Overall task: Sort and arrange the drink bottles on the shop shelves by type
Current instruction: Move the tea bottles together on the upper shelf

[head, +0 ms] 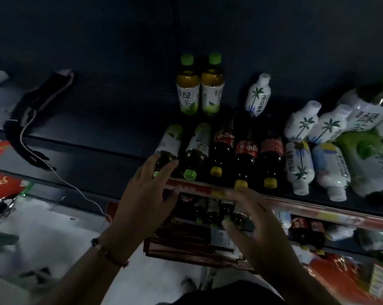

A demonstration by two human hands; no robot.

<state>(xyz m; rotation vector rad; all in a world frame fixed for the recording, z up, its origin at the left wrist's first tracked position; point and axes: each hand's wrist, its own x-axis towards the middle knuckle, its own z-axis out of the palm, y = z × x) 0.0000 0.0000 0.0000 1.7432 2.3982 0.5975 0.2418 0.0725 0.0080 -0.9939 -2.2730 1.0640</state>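
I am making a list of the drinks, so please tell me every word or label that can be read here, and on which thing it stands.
"绿茶": on the left upright green-tea bottle at the back of the shelf.
"绿茶": on the big lying green-tea bottle at the right.
Upright white palm-tree bottle: vertical characters, too blurred to read.
Red labels of the lying cola bottles: blurred, not readable.
Shelf-edge price strip: blurred.

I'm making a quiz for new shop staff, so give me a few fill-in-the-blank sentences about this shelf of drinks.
1. The two upright green tea bottles at the back have ____ caps.
2. The three dark cola bottles lying on the shelf have ____ caps.
3. The left hand touches a lying bottle of ____ tea.
4. The white bottles carry a picture of a ____ tree.

Missing words: green; yellow; green; palm
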